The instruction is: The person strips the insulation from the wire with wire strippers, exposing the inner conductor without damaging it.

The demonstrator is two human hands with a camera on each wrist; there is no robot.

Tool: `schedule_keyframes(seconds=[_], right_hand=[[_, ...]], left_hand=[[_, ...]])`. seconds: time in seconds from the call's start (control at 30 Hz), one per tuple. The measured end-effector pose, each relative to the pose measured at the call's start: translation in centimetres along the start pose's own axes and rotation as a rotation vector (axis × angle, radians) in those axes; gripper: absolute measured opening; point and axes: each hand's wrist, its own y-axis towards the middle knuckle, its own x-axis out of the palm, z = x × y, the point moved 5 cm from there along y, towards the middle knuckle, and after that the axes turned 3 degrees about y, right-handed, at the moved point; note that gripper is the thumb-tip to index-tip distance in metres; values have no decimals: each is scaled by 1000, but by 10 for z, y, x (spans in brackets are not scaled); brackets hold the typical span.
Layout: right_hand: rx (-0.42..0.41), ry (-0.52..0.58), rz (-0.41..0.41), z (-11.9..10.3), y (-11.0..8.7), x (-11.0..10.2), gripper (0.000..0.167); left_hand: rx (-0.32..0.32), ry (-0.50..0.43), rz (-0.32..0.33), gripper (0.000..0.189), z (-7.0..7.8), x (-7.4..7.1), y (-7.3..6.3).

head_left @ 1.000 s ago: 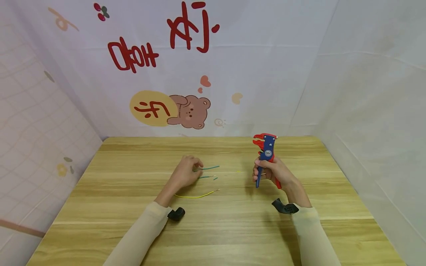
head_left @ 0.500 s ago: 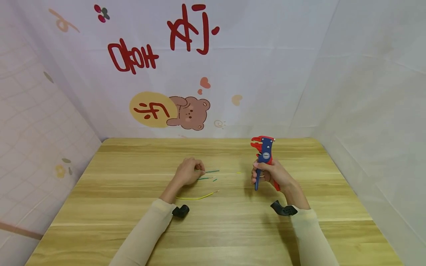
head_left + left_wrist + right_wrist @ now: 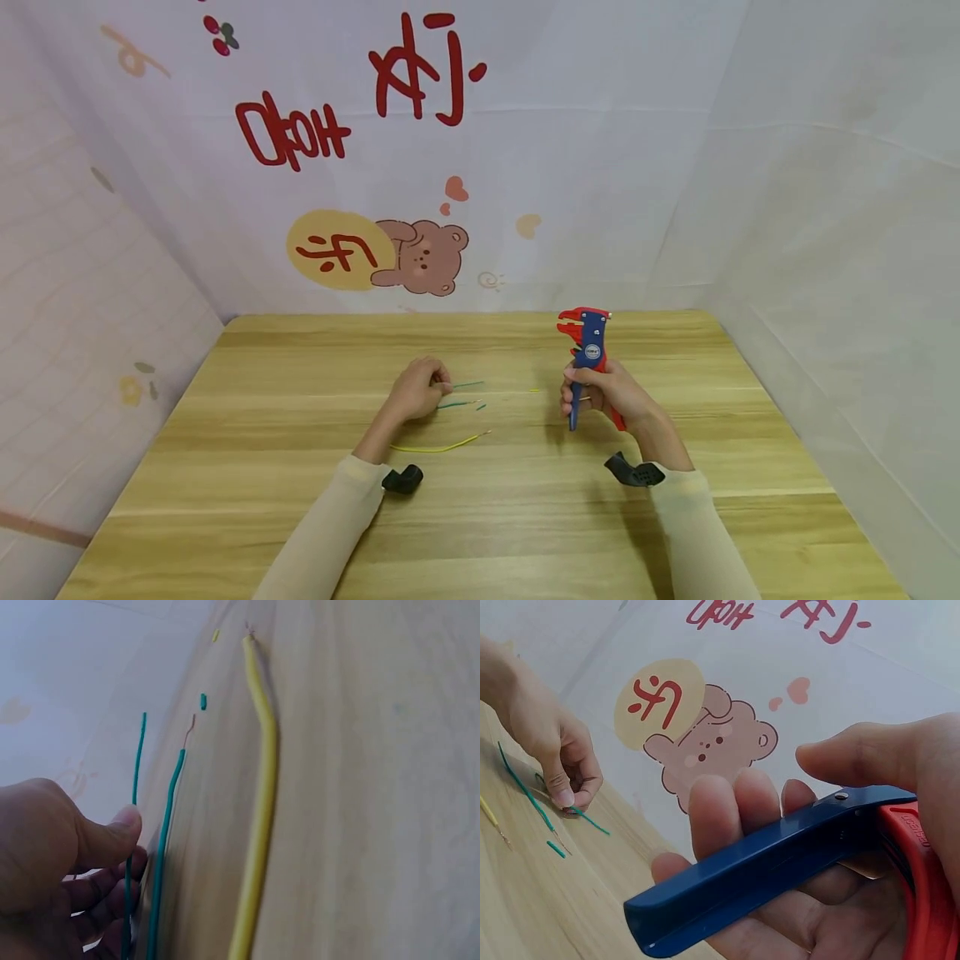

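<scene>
My left hand (image 3: 418,390) pinches a green wire (image 3: 138,765) between thumb and fingers; its free end points right and still wears its insulation. Right beside that hand lies a second green wire (image 3: 166,810), with bare copper strands at its tip. A thicker yellow wire (image 3: 262,780), also bared at the end, curves along the table nearer to me. My right hand (image 3: 611,393) holds a red and blue wire stripper (image 3: 592,337) upright by its handles, jaws at the top facing left with no wire in them. In the right wrist view the blue handle (image 3: 757,870) crosses the fingers.
A short green insulation scrap (image 3: 482,407) lies just past the stripped green tip. A tiny yellow scrap (image 3: 534,390) sits on the wooden table (image 3: 510,517) between the hands. White printed cloth (image 3: 585,167) hangs behind the table and along both sides.
My left fingers have closed on the upper green wire, which now lies at a flatter angle. The right hand keeps the wire stripper in about the same place.
</scene>
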Motion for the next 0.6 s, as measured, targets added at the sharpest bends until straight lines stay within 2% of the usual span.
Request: schedule_keyframes(seconds=[0.2, 0.37, 0.6], right_hand=[[3, 0, -7, -2, -1, 4, 18], [9, -16, -12, -2, 0, 6, 17], [18, -24, -40, -1, 0, 10, 17]], left_hand=[[-35, -126, -1, 7, -5, -4, -3], [-12, -196, 6, 8, -5, -5, -7], [16, -225, 67, 8, -6, -6, -12]])
